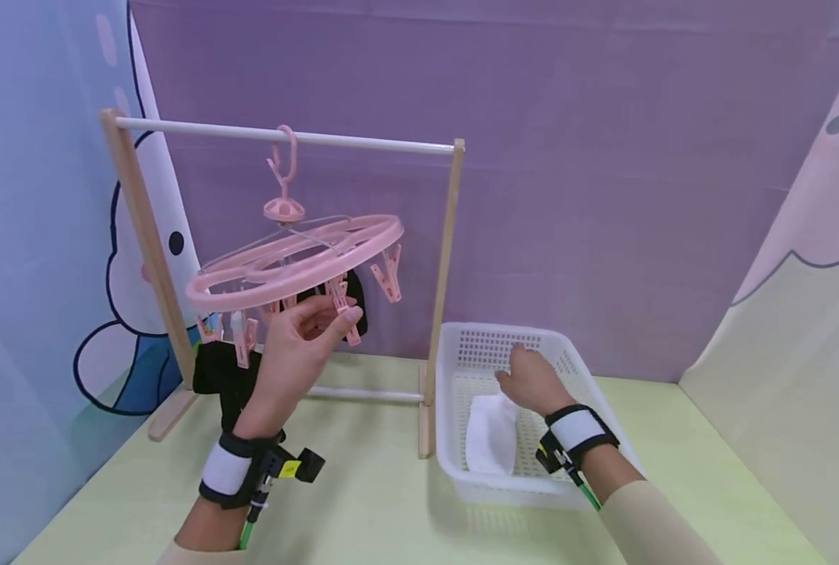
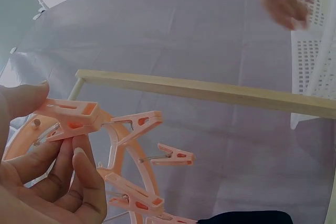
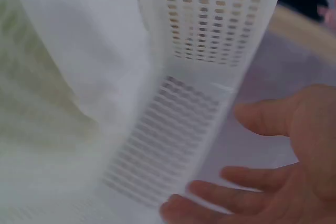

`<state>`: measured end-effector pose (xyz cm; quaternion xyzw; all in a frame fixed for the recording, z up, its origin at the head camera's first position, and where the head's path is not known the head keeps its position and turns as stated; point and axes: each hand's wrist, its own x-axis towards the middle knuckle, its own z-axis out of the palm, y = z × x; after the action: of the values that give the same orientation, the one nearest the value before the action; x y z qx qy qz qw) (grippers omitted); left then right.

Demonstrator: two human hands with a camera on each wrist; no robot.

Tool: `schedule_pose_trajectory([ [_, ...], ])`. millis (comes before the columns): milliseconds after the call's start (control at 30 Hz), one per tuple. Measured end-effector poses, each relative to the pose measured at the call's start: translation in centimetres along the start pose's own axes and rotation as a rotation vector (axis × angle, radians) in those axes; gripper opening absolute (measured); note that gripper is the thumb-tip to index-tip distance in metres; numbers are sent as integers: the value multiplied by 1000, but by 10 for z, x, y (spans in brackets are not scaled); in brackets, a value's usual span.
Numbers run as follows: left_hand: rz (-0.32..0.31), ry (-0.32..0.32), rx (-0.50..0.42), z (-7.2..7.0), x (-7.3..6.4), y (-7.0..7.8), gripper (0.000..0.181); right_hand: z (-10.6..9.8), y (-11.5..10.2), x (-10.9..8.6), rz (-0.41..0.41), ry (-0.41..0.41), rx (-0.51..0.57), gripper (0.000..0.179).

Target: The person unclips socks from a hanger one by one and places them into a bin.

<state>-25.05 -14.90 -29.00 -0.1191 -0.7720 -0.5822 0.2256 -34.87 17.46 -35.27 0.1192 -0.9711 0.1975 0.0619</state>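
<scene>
My left hand [image 1: 293,357] pinches a pink clothespin [image 2: 73,113] between thumb and fingers, under the ring of a round pink clip hanger [image 1: 299,276]. My right hand [image 1: 532,382] is over the white plastic basket [image 1: 497,490], above a white cloth [image 1: 491,435] lying inside it. In the right wrist view, the thumb and fingers [image 3: 231,195] are spread apart with nothing between them, close to the basket's rim. Black cloth pieces [image 1: 217,369] hang from the hanger's left side, and another black piece [image 1: 358,306] shows behind the left hand.
The hanger hooks over the white bar [image 1: 377,142] of a wooden stand. Other pink clips [image 1: 388,275] dangle around the ring. The stand's right post [image 1: 442,267] rises between the hanger and the basket. A purple curtain [image 1: 603,173] hangs behind the pale green table [image 1: 362,486].
</scene>
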Motion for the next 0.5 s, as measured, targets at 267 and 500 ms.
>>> schedule_pose_trajectory([
  [267, -16, 12, 1, 7, 3, -5, 38, -56, -143, -37, -656, 559, -166, 26],
  [500, 69, 33, 91, 11, 1, -9, 37, -74, -229, -48, -913, 633, -303, 28],
])
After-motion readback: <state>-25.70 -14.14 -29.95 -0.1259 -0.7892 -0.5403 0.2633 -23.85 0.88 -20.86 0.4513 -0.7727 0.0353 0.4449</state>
